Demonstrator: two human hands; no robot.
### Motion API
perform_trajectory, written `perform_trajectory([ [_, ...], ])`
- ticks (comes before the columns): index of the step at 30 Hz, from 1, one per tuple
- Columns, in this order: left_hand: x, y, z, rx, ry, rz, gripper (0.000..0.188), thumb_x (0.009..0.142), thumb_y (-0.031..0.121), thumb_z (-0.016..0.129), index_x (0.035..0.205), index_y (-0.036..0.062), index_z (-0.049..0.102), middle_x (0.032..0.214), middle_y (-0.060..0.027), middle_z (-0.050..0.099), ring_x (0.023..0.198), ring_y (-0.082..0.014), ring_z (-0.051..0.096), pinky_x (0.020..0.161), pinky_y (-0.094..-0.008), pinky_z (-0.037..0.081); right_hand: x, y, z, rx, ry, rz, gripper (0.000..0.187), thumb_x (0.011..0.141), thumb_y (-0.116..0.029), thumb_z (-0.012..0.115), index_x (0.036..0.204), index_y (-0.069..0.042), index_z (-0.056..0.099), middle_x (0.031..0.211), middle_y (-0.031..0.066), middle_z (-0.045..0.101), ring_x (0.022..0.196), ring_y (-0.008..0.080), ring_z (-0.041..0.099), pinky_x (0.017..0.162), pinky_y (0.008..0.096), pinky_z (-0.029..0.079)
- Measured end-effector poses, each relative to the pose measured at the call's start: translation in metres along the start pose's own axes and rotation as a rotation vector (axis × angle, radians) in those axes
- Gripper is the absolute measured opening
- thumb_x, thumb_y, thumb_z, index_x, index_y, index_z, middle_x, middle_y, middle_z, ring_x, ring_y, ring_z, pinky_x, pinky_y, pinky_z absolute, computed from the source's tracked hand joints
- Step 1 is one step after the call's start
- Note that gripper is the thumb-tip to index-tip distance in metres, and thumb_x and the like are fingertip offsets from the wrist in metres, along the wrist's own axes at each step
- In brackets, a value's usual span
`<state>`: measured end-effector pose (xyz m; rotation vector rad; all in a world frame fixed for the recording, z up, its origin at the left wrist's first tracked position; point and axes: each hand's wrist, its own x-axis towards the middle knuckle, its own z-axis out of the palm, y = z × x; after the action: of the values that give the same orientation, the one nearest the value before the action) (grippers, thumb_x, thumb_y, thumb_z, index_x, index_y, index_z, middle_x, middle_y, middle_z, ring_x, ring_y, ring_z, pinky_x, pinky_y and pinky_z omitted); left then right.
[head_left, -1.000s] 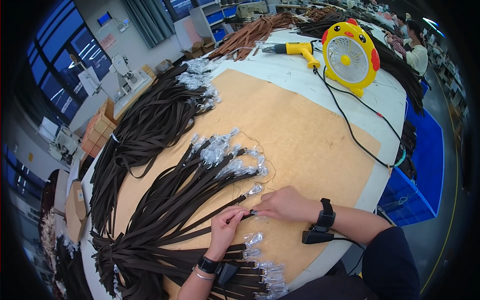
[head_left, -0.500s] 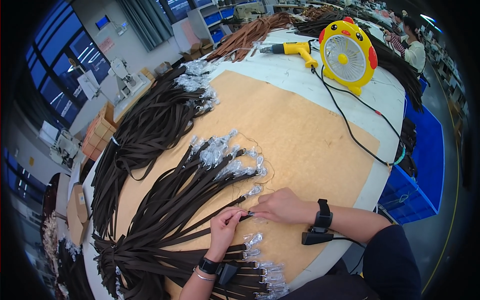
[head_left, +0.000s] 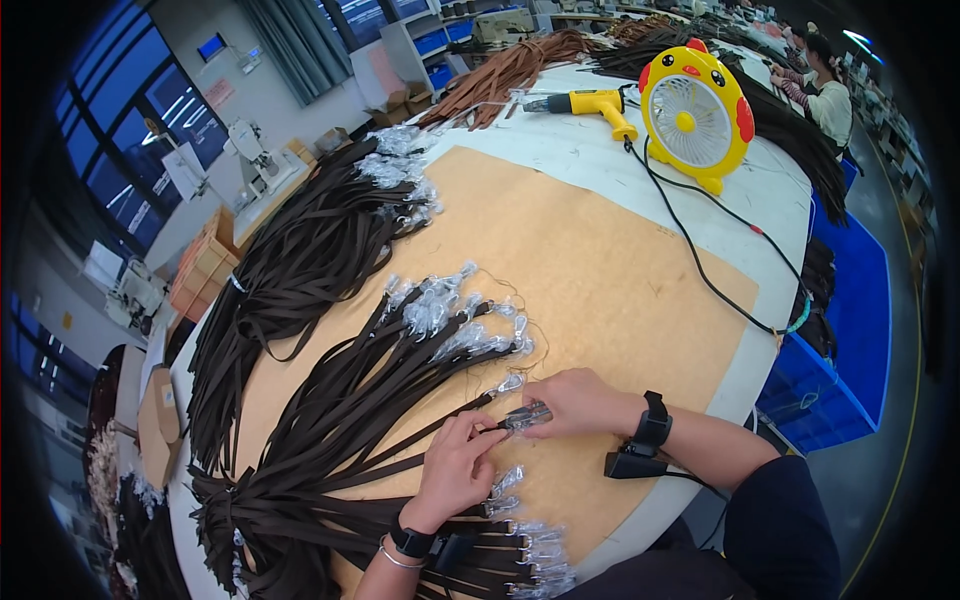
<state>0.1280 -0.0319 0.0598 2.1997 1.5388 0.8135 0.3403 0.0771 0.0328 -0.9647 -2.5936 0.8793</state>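
My left hand [head_left: 460,468] pinches the end of a dark brown strap [head_left: 402,467] over the tan board. Close against its fingertips, my right hand [head_left: 583,402] is closed around small metal thread snips [head_left: 528,414], their tip pointing at the strap end. Fine detail where tip and strap meet is too small to make out. Beyond my hands lies a fan of similar straps [head_left: 335,390], their metal clasps in clear plastic wrap [head_left: 430,312]. More wrapped clasps [head_left: 540,550] line up nearer me, to the right of my left wrist. The straps gather in a tied bunch at the left.
A second strap bundle [head_left: 300,240] lies at the far left of the tan board [head_left: 640,290]. Farther back are a yellow heat gun [head_left: 597,104] and a yellow chick-shaped fan [head_left: 697,120], with cords running down the right edge. Blue crates [head_left: 830,380] stand beside the table.
My right hand has drawn slightly up and right, and the snips now show in it. My left hand has turned a little, staying at the strap end.
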Motion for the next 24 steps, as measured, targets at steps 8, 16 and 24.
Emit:
perform_trajectory([
  [8,-0.005,-0.013,-0.02,0.007,0.207,-0.017,0.032,0.078,-0.006,0.061,0.104,0.0069,0.074,0.102,-0.0105,0.066,0.089,-0.0272,0.063,0.074,-0.0324,0.051,0.004,-0.002,-0.002,0.07,0.107,-0.03,0.029,0.076,-0.03,0.071,0.094,-0.008,0.066,0.078,0.0149,0.069,0.078,0.035,0.068,0.068,0.0467,0.052],
  [16,-0.008,0.003,-0.006,0.24,0.055,0.149,0.018,0.078,0.01,0.078,0.095,0.009,0.076,0.119,-0.0088,0.063,0.106,-0.0297,0.056,0.091,-0.0416,0.044,0.009,-0.004,0.007,0.11,0.385,-0.013,0.022,0.082,-0.022,0.074,0.096,-0.008,0.064,0.084,0.0124,0.07,0.076,0.0336,0.069,0.064,0.0446,0.052],
  [24,-0.008,0.008,-0.01,0.101,0.347,-0.069,0.029,0.07,0.007,0.083,0.096,0.0081,0.071,0.118,-0.0102,0.061,0.107,-0.031,0.055,0.091,-0.0393,0.043,0.008,-0.011,0.004,0.145,0.471,-0.06,0.02,0.082,-0.021,0.075,0.093,-0.009,0.063,0.082,0.0098,0.069,0.074,0.0313,0.068,0.061,0.0416,0.052],
])
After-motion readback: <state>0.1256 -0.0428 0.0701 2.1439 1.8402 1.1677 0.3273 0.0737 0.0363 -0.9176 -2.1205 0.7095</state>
